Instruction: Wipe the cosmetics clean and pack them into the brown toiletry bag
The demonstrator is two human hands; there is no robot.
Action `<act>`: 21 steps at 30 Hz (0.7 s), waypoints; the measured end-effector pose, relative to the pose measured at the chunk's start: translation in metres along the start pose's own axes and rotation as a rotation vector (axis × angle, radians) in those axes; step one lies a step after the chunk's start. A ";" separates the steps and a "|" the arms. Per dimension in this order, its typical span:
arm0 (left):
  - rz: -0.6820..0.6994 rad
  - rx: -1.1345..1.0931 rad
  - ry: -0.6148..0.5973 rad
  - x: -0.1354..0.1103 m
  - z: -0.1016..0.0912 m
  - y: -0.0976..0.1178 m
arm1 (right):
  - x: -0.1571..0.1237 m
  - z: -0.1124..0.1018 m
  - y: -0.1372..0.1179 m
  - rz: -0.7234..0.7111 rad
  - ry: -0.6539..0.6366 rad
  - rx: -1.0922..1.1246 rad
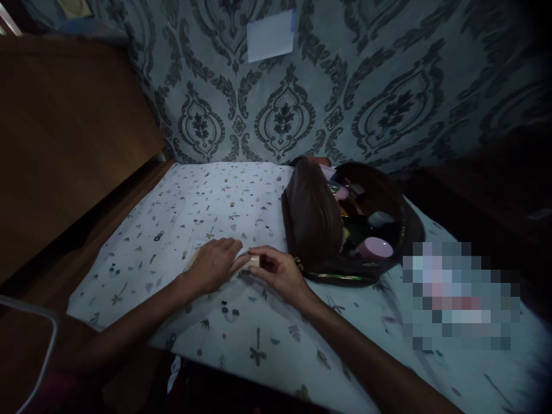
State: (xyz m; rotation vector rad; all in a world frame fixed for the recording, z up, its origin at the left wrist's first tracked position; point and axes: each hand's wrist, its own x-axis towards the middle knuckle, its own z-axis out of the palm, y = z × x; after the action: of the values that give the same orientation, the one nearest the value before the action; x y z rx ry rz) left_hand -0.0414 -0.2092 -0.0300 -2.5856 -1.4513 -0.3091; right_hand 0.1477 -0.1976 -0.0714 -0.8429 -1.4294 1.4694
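Note:
A pale, cream-coloured tube lies between my hands just above the patterned cloth, mostly hidden by my fingers. Its short cylindrical end, which looks like a cap, shows in the gap between them. My left hand is closed over the tube's body, palm down, and a pale edge shows past its far side. With thumb and fingers my right hand pinches around the capped end. Right beside that hand stands an unzipped brown bag, holding a pink round-topped item and several other small containers.
A white cloth with small printed motifs covers the table. Wooden furniture borders it on the left, and a patterned wall rises behind. A pixelated patch hides something at the right. A white cable curves at lower left.

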 end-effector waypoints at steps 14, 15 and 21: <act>-0.138 -0.351 0.026 -0.027 0.007 -0.048 | 0.001 0.000 -0.002 0.245 -0.040 0.054; -0.153 -0.342 0.025 -0.026 0.007 -0.047 | 0.000 0.000 -0.003 0.256 -0.040 0.070; -0.092 -0.151 0.115 -0.018 0.008 -0.040 | -0.001 0.002 -0.008 0.250 -0.008 0.138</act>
State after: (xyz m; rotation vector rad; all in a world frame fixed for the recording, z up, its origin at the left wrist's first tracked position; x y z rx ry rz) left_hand -0.0840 -0.2016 -0.0411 -2.5704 -1.5641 -0.5914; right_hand 0.1478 -0.1996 -0.0631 -0.9557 -1.2453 1.7389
